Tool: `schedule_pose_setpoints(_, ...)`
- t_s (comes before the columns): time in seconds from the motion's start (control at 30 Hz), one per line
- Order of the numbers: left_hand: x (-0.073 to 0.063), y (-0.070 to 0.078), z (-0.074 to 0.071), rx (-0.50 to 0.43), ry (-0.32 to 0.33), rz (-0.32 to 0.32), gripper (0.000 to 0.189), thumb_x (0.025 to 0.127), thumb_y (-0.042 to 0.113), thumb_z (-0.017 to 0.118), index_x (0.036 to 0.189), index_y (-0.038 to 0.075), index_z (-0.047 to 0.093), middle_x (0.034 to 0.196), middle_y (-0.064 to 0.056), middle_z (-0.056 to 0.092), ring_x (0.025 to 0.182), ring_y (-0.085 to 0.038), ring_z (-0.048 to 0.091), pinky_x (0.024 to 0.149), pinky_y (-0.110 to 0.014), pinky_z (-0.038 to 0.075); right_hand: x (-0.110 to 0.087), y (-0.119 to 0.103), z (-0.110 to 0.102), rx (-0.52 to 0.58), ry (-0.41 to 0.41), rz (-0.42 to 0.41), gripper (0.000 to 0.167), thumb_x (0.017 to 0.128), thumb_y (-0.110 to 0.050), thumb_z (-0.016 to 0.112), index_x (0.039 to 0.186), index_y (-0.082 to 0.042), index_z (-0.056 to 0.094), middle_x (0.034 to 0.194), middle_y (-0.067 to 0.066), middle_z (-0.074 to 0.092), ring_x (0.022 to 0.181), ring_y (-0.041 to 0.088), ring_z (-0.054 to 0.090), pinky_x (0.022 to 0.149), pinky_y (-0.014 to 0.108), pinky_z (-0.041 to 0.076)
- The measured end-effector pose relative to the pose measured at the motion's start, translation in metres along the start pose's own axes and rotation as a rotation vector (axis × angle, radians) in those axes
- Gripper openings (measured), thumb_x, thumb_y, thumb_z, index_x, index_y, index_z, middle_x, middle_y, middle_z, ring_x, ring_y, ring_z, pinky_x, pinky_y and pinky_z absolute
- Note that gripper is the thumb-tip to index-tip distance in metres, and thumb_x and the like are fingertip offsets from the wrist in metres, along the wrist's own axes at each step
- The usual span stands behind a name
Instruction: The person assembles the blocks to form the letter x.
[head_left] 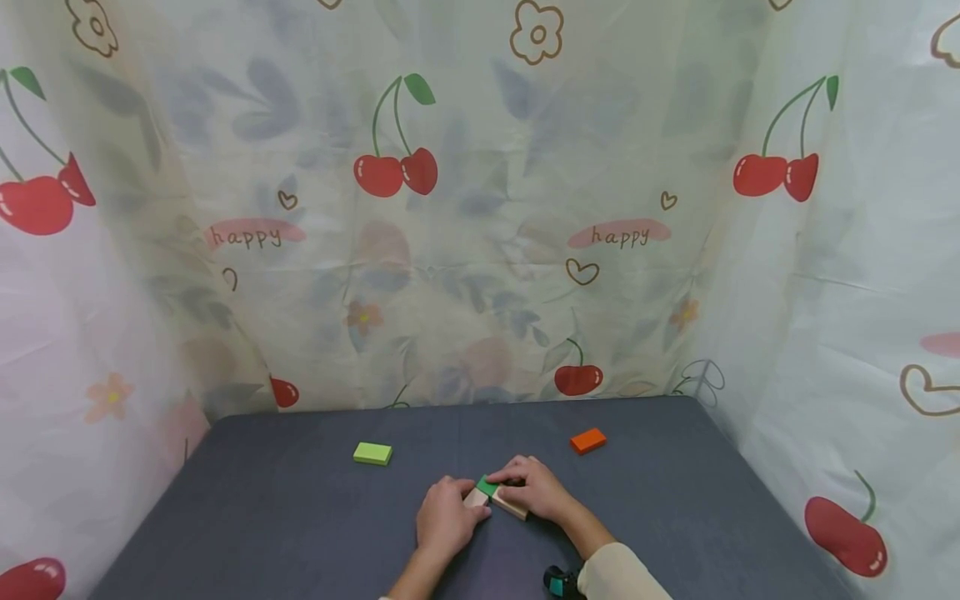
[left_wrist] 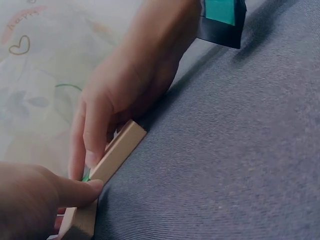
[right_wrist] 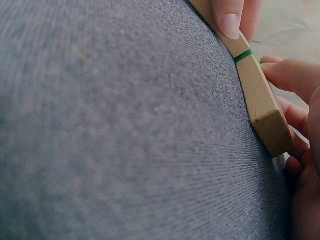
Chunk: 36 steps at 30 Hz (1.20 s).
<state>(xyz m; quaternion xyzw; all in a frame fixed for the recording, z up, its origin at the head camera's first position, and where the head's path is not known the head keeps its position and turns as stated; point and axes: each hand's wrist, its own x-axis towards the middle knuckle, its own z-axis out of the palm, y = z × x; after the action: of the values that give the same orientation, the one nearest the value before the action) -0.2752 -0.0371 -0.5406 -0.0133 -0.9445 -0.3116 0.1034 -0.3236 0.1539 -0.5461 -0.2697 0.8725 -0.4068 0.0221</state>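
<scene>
Two plain wooden blocks meet at an angle on the dark table, with a green block (head_left: 487,484) at their junction. My left hand (head_left: 446,518) grips the left wooden block (head_left: 476,498) between thumb and fingers. At the right wooden block (head_left: 512,505), my right hand (head_left: 542,492) pinches with its thumb and fingers, and one fingertip reaches the green block. The right wrist view shows a thin green strip (right_wrist: 243,55) between the two wooden blocks (right_wrist: 257,90). Fingers hide much of the green block in the left wrist view.
A light green block (head_left: 372,453) lies farther back on the left of the table (head_left: 300,517), an orange block (head_left: 588,441) at the back right. A black and teal wrist device (head_left: 561,582) is by the right sleeve. Printed curtains (head_left: 480,208) surround the table.
</scene>
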Motion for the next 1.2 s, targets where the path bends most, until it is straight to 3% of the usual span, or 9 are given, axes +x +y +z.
schedule_pose_setpoints(0.23, -0.0024, 0.0020, 0.0024, 0.016, 0.023, 0.010, 0.045, 0.064, 0.033, 0.090, 0.104, 0.015, 0.077, 0.086, 0.000, 0.062, 0.075, -0.018, 0.056, 0.065, -0.039, 0.045, 0.0001, 0.0004, -0.0005, 0.005, 0.001, 0.001, 0.023, 0.092, -0.024, 0.068, 0.114, -0.021, 0.075, 0.098, -0.008, 0.060, 0.091, 0.017, 0.049, 0.078, 0.036, 0.036)
schedule_pose_setpoints(0.77, -0.0040, 0.0065, 0.0056, 0.030, 0.046, -0.034, 0.041, 0.064, 0.034, 0.090, 0.099, 0.016, 0.077, 0.082, 0.000, 0.060, 0.071, -0.017, 0.054, 0.065, -0.039, 0.045, 0.0009, 0.0024, 0.0007, 0.001, 0.005, 0.010, 0.023, 0.091, -0.023, 0.069, 0.113, -0.022, 0.075, 0.097, -0.009, 0.060, 0.090, 0.018, 0.049, 0.078, 0.036, 0.036)
schedule_pose_setpoints(1.2, -0.0038, 0.0059, 0.0053, 0.026, 0.039, -0.034, 0.046, 0.064, 0.037, 0.090, 0.103, 0.016, 0.076, 0.082, 0.001, 0.060, 0.072, -0.017, 0.054, 0.064, -0.040, 0.045, 0.0001, -0.0005, 0.0004, -0.016, 0.005, 0.002, 0.023, 0.091, -0.022, 0.068, 0.113, -0.021, 0.075, 0.096, -0.008, 0.060, 0.089, 0.016, 0.049, 0.077, 0.035, 0.036)
